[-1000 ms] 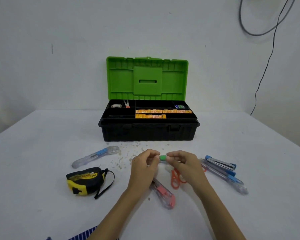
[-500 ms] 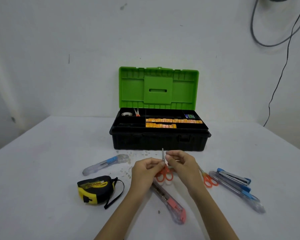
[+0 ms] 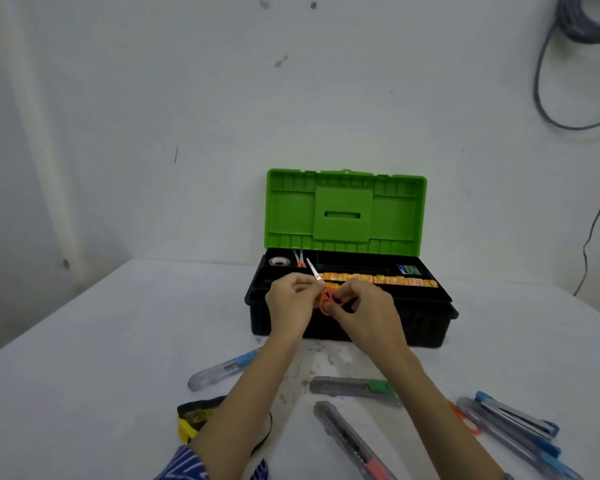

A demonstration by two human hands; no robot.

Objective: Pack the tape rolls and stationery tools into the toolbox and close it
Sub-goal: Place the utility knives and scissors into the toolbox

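Since half a second ago, lifted away from the table (image 3: pixel 84 375) and carried up over the front rim of the toolbox (image 3: pixel 426 327), at frame centre: the small orange-handled scissors (image 3: pixel 326 299), blades pointing to the upper left. Left hand (image 3: pixel 291 303) pinching near the pivot, fingers curled onto the scissors; right hand (image 3: pixel 364 310) gripping the orange loops, fingers likewise clamped on them. Step in hand, by the look of it: stowing these scissors in the tray, probably the upper-left compartment, beside the tape roll (image 3: pixel 280 261) and another orange pair (image 3: pixel 300 260) already there. Next move likely to call for tipping the blades down into that slot and letting go with both hands. Left on the table in the lower frame: a blue cutter (image 3: pixel 222 370), a green cutter (image 3: pixel 354 388), a pink cutter (image 3: pixel 354 445), a yellow tape measure (image 3: pixel 194 417), more blue tools (image 3: pixel 520 422) and orange scissors (image 3: pixel 465 419) at lower right. Green lid (image 3: pixel 343 213) upright, not yet closed.
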